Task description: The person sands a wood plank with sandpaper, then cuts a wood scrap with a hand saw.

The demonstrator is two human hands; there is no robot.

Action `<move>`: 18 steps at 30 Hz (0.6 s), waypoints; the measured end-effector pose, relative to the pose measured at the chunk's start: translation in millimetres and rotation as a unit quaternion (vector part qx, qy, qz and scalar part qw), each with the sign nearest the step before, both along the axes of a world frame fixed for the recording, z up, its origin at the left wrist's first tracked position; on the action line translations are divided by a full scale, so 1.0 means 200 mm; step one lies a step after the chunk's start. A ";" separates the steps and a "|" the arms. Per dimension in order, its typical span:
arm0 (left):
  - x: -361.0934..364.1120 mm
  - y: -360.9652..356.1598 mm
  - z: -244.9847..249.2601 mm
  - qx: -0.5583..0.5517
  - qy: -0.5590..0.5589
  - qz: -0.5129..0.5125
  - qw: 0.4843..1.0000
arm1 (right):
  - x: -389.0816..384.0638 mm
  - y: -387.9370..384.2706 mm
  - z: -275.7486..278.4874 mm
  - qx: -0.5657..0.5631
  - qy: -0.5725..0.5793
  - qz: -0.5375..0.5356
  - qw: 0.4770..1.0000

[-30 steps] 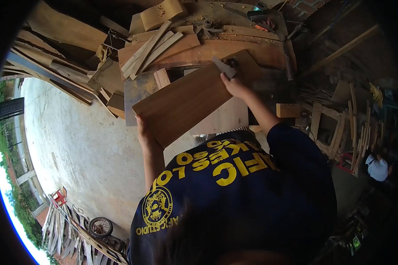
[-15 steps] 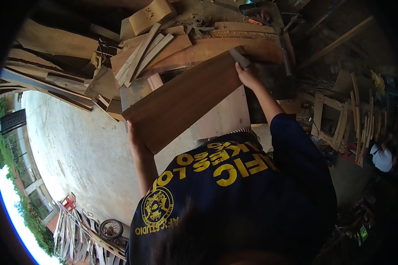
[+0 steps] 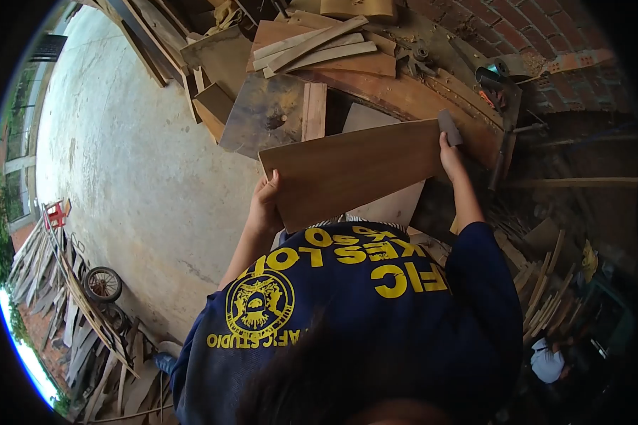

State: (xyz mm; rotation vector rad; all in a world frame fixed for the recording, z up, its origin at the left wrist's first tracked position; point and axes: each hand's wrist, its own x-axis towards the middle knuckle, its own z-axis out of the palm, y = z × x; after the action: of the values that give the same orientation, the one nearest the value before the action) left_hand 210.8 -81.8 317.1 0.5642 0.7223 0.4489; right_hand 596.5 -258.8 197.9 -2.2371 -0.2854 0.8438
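A long brown wooden board (image 3: 354, 168) is held flat in front of my chest. My left hand (image 3: 266, 205) grips its near left end. My right hand (image 3: 451, 159) holds the far right end, pressing a small grey block (image 3: 449, 128) against the board's edge. Both arms reach out from a dark blue shirt with yellow lettering (image 3: 347, 297).
A cluttered workbench (image 3: 404, 92) with stacked wood strips (image 3: 312, 46), offcuts and metal tools (image 3: 493, 85) lies beyond the board. A pale plywood sheet (image 3: 393, 205) sits under it. Bare concrete floor (image 3: 135, 163) spreads left, with a wheel (image 3: 103, 283) and planks; scrap sticks (image 3: 546, 283) lie right.
The view has swung and the board now lies more level and closer to my chest. My right hand with the grey block has stayed at the board's far end.
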 end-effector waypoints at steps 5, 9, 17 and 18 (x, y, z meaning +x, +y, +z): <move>-0.32 0.12 0.09 0.088 -0.065 0.036 0.993 | 0.08 0.02 -0.02 0.148 0.002 -0.037 0.988; -0.82 0.16 0.17 0.212 -0.061 0.223 0.949 | -0.18 0.27 0.21 0.280 -0.061 -0.161 0.945; -1.58 -0.27 0.46 0.424 0.371 0.543 0.622 | -0.70 0.74 0.03 0.220 -0.082 0.186 0.954; -1.66 -0.33 0.42 0.502 0.487 0.476 0.533 | -0.78 0.83 0.01 0.235 -0.088 0.241 0.938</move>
State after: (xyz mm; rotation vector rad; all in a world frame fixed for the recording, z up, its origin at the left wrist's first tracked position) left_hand -120.5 -146.9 401.0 1.5816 1.9074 1.7341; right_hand 440.4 -93.4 199.8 -1.8065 -1.0402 0.7178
